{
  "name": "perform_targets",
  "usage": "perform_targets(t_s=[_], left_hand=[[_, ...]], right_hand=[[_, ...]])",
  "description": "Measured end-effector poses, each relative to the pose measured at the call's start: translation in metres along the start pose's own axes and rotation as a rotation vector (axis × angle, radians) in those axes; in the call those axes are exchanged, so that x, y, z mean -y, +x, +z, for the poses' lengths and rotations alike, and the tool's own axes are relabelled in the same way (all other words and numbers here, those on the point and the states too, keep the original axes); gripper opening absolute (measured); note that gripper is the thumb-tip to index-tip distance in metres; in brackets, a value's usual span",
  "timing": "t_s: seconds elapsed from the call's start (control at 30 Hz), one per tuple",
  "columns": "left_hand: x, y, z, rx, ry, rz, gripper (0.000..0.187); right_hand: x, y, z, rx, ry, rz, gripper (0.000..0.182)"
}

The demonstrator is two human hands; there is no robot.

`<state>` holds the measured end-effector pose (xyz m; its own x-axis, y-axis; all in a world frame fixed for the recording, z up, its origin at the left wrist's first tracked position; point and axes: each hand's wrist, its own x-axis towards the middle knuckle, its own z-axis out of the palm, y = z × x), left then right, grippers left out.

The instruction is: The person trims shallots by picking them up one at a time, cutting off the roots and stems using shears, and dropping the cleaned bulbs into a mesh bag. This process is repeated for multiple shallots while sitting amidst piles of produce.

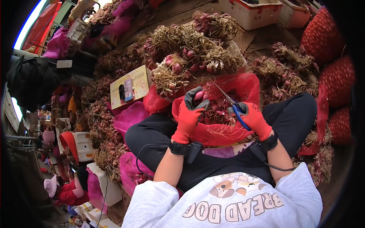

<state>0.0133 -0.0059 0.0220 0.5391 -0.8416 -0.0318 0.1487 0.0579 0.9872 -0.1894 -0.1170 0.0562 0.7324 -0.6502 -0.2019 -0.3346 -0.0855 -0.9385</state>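
Well, from my distant seat I see the onion (pixel 199 95) up in the left hand (pixel 192 110), above the red bag (pixel 213 135). That hand, in its red and grey glove, pinches the bulb between thumb and curled fingers; whether a second bulb sits against it, I cannot tell. Near it, the right hand (pixel 253 117), gloved alike, is wrapped around the blue handles of the scissors (pixel 239 115). Their blades point up and left, the tip near the onion yet apart from it; how far the blades are parted I cannot make out.

Below both hands, reddish onions (pixel 224 114) lie in the open bag, which sits between the bent legs (pixel 150 133) in dark trousers. Just beyond the bag I have a heap of bunches (pixel 190 45) with dry, straw-like tops. Left of that, a phone (pixel 128 89) lies on a yellow box (pixel 140 87). Off to the right stand full red sacks (pixel 323 36), and pale bins (pixel 249 15) line the far edge. Farther left, I spot another person in a pink hat (pixel 50 186).
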Motion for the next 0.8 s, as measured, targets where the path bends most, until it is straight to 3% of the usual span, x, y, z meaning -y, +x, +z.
perform_targets(t_s=[0.13, 0.33, 0.47, 0.63, 0.67, 0.77, 0.8], left_hand=[[0.009, 0.000, -0.002, -0.024, 0.016, -0.017, 0.051], [0.006, -0.016, 0.021, 0.168, 0.098, -0.052, 0.049], [0.000, -0.021, 0.032, 0.290, 0.093, -0.103, 0.047], [-0.020, -0.028, 0.037, 0.300, 0.061, -0.178, 0.041], [-0.024, -0.029, 0.037, 0.287, 0.203, -0.069, 0.042], [-0.044, -0.030, 0.027, 0.225, 0.534, 0.186, 0.043], [-0.055, -0.033, 0.020, 0.204, 0.584, 0.212, 0.043]], right_hand=[[-0.003, 0.001, 0.001, 0.095, -0.033, -0.053, 0.028], [0.006, 0.020, 0.028, -0.108, 0.535, -0.197, 0.036], [-0.017, 0.022, 0.027, -0.136, 0.261, -0.234, 0.027], [-0.052, 0.030, 0.026, -0.199, -0.050, -0.115, 0.028], [-0.060, 0.031, 0.024, -0.204, -0.154, -0.085, 0.026], [-0.032, 0.023, 0.016, -0.018, 0.536, 0.173, 0.022], [-0.028, 0.022, 0.016, 0.000, 0.568, 0.141, 0.021]])
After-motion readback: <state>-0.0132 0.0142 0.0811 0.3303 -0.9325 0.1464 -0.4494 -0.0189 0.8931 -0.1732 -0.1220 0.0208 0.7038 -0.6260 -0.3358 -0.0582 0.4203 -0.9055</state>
